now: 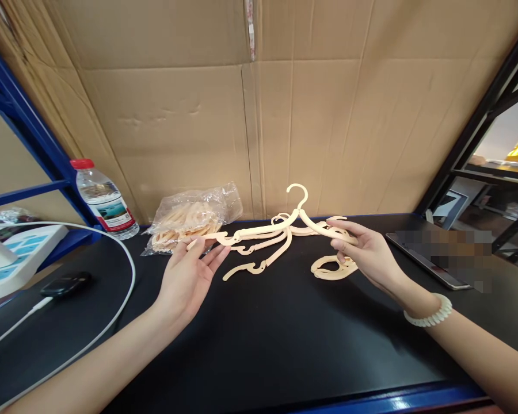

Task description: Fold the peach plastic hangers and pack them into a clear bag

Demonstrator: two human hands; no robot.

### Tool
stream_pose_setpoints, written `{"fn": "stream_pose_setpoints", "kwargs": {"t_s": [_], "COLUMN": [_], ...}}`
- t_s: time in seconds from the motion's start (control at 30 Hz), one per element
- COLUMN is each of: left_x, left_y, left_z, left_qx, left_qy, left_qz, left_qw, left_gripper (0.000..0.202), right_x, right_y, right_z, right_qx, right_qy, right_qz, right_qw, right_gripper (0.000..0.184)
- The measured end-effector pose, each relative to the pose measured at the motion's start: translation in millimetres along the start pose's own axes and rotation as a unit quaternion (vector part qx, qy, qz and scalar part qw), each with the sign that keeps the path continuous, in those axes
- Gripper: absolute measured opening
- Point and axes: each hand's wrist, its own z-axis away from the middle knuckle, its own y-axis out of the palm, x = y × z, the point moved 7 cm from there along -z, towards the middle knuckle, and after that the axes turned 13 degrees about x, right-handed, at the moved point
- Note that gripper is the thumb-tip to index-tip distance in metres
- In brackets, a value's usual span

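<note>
A cream folding clothes hanger (263, 229) is spread out between both hands, its hook pointing up. My left hand (192, 273) pinches the end of one arm of it, fingers partly behind the plastic. At the other end, my right hand (366, 256) grips the opposite arm between thumb and fingers. Behind and below it, more unfolded hangers (278, 251) of the same kind lie on the table. A folded hanger (328, 275) rests just left of my right hand. Past my left hand sits a clear plastic bag (190, 215) with several folded hangers inside.
A water bottle (106, 201) with a red cap stands at the back left. Nearby are a white power strip (26, 253), a black device (67, 283) and a white cable (132, 276). To the right lies a tablet-like device (418, 259). Cardboard (176, 126) lines the back.
</note>
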Motion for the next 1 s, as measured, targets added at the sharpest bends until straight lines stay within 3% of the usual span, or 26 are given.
{"fn": "stream_pose_setpoints", "kwargs": {"t_s": [0.2, 0.33, 0.5, 0.67, 0.73, 0.87, 1.0], "left_x": [-0.8, 0.3, 5.7, 12.5, 13.7, 14.7, 16.7], "left_y": [-0.8, 6.1, 14.7, 16.1, 17.7, 19.6, 24.1], "left_z": [0.3, 3.3, 8.7, 9.1, 9.4, 12.1, 14.4], "left_qx": [-0.006, 0.042, 0.105, 0.156, 0.177, 0.174, 0.186], "left_qy": [-0.002, -0.012, -0.021, -0.042, -0.041, -0.05, -0.07], "left_qz": [0.007, -0.047, -0.096, -0.179, -0.217, -0.269, -0.297], "left_qw": [1.0, 0.998, 0.99, 0.971, 0.959, 0.946, 0.934], "left_gripper": [0.015, 0.003, 0.025, 0.019, 0.026, 0.05, 0.059], "right_x": [2.0, 4.5, 5.4, 2.5, 2.8, 5.8, 7.1], "right_y": [0.5, 4.0, 9.7, 12.6, 14.6, 18.5, 19.0], "right_z": [1.2, 3.1, 5.7, 6.8, 7.4, 9.1, 10.1], "right_qx": [-0.006, -0.026, -0.044, -0.042, -0.031, -0.02, -0.027], "right_qy": [0.002, -0.008, -0.012, 0.005, 0.002, -0.016, -0.024], "right_qz": [0.025, 0.018, 0.007, -0.003, 0.003, 0.015, 0.008], "right_qw": [1.0, 0.999, 0.999, 0.999, 1.0, 1.0, 0.999], "right_gripper": [0.043, 0.041, 0.036, 0.038, 0.037, 0.035, 0.035]}}
